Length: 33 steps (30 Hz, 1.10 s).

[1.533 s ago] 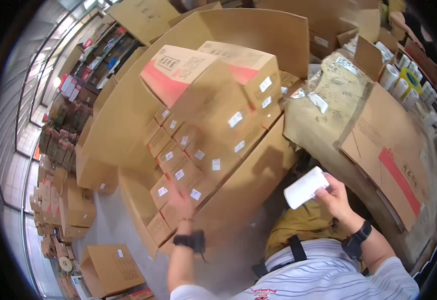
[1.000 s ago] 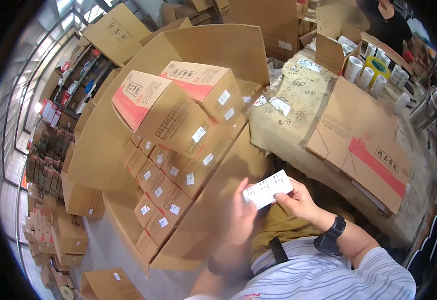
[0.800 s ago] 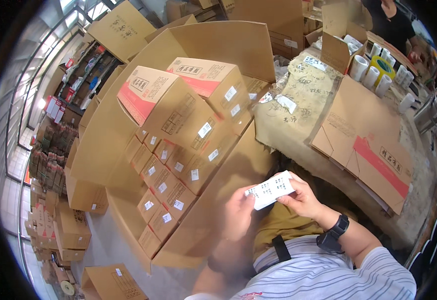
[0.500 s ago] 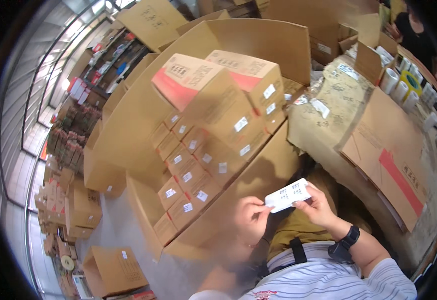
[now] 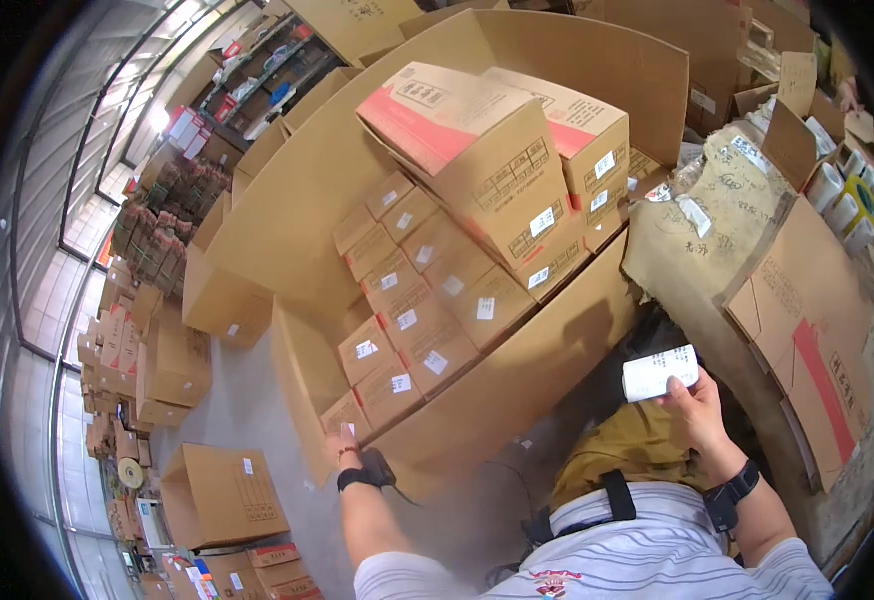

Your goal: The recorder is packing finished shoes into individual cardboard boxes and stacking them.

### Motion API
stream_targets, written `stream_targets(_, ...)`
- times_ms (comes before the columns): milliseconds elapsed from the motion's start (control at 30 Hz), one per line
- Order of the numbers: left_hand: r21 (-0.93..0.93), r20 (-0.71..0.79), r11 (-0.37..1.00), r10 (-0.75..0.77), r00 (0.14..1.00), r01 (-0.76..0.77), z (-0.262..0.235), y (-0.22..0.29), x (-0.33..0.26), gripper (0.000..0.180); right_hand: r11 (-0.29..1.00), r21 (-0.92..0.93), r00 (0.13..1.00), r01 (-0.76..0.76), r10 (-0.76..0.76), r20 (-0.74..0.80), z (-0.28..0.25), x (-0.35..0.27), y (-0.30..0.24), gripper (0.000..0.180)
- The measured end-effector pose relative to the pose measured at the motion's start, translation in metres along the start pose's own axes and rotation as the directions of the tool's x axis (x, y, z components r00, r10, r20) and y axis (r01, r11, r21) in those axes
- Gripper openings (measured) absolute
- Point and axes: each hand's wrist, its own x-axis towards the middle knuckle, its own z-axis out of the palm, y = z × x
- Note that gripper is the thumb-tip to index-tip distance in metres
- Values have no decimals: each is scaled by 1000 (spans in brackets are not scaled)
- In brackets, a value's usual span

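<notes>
The right hand (image 5: 695,408) pinches a white label sheet (image 5: 660,373) by its right end, long axis near level, tipped up slightly rightward, over the lap. The left hand (image 5: 345,444) presses its fingers on a small carton (image 5: 349,415) at the lowest corner of the big open cardboard box (image 5: 517,380).
</notes>
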Motion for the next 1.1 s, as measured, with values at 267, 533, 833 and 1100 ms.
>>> stream_targets(267,-553,-455,567,408,792,-610,-65,122,-124,29,995,20,991,94,-95,95,7,0,-20,24)
stream_targets(533,-895,3,57,992,-123,442,-130,236,-395,57,904,-78,893,420,-397,213,4,-3,-55,23)
stream_targets(833,-953,-216,-224,975,-58,-204,-138,280,-437,51,763,-368,842,532,-522,137,-53,-25,-73,20)
stream_targets(1100,-919,-220,-204,976,8,-338,-135,271,-457,21,801,-343,862,491,-504,56,-59,-34,-63,23)
